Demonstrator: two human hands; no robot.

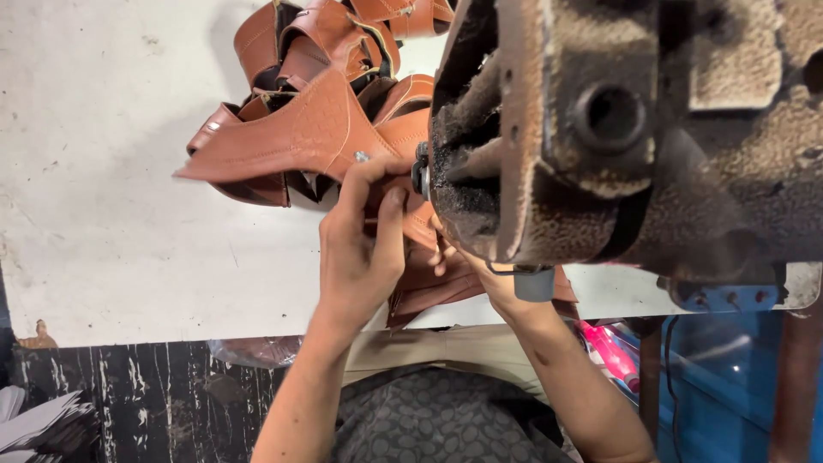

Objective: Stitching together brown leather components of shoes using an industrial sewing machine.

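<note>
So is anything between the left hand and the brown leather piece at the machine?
No. The left hand already pinches the brown leather piece beside the machine head. The right hand is mostly hidden under that machine head, so its contact cannot be checked.

A white, scuffed desk fills the upper left, its front edge dark, worn wood. A blue cabinet stands at the lower right. Stacked papers lie lower left.

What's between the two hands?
In the head view, brown leather pieces lie between the left hand and the right hand, beside the machine.
</note>
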